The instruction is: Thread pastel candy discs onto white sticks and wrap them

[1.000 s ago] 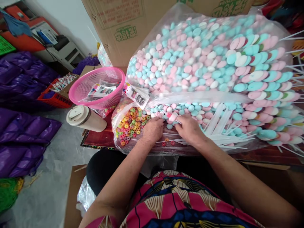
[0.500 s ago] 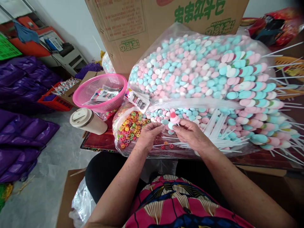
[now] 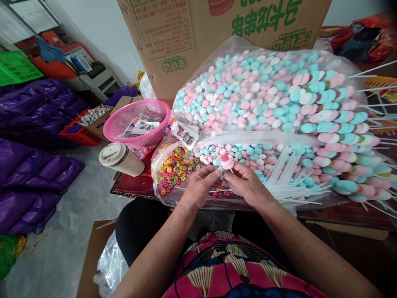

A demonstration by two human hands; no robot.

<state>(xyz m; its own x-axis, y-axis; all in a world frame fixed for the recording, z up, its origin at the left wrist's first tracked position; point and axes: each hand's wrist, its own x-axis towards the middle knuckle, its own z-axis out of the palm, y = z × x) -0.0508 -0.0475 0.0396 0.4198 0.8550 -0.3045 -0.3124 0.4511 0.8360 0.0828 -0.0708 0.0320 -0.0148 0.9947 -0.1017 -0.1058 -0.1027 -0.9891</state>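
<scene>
My right hand (image 3: 246, 182) pinches a candy stick, its shaft mostly hidden by the fingers. On it sits a red piece above a pink round marshmallow (image 3: 227, 162). My left hand (image 3: 203, 184) is closed at the thumb and forefinger on a pale blue marshmallow (image 3: 221, 170), right beside the stick; whether the stick passes through it I cannot tell. Just beyond my hands lie loose pink, blue and white marshmallows (image 3: 251, 153) in a clear bag. Fruit-coloured candy rings (image 3: 175, 167) fill the bag's left side, and a few red rings (image 3: 221, 193) lie under my hands.
White sticks (image 3: 297, 190) and clear sleeves (image 3: 283, 165) lie to the right, beside stacked finished skewers (image 3: 338, 116). A pink basket (image 3: 116, 134) with printed cards and a lidded cup (image 3: 132, 163) stand left. A tall cardboard box (image 3: 211, 49) rises behind.
My left hand has moved right, bringing its fingers up against those of my right hand at the candy stick. The whole view has shifted slightly.
</scene>
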